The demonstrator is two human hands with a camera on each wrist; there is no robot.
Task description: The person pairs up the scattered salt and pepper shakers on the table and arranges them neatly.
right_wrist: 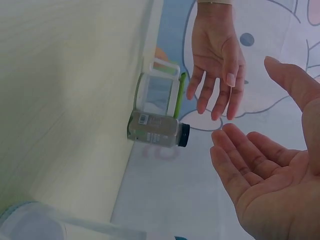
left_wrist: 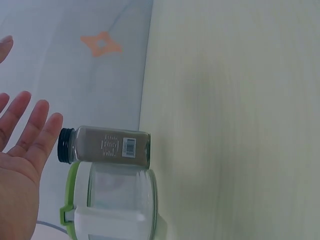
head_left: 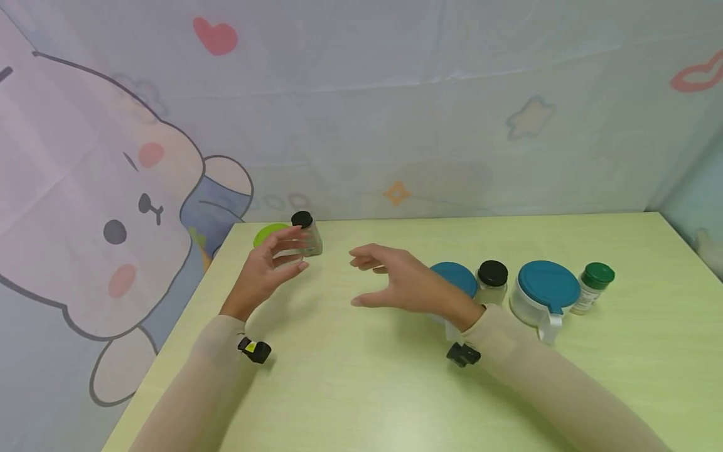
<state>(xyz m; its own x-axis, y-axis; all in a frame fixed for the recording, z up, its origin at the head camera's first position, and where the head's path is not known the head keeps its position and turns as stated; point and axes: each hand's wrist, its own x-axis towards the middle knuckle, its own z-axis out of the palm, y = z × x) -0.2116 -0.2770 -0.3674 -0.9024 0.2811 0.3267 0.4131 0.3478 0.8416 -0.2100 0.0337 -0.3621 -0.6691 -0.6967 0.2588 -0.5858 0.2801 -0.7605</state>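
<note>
Hands: right hand (head_left: 395, 282) and left hand (head_left: 265, 270) both spread wide, holding nothing | spice jar (head_left: 307, 237) stands untouched just beyond left fingers, beside green-lidded container (head_left: 268, 233) | nothing picked up yet | pale green surface (head_left: 367, 389), cartoon cloth backdrop (head_left: 113, 188) behind.

In the head view the left hand (head_left: 270, 267) covers most of the green-lidded container (head_left: 270, 232) and the lower body of the black-capped spice jar (head_left: 307, 237). The right hand (head_left: 403, 284) and its sleeve hide much of one blue-lidded tub (head_left: 459, 276). The jar labels are too small to read. In the left wrist view the palm and the container run off the frame's edge
</note>
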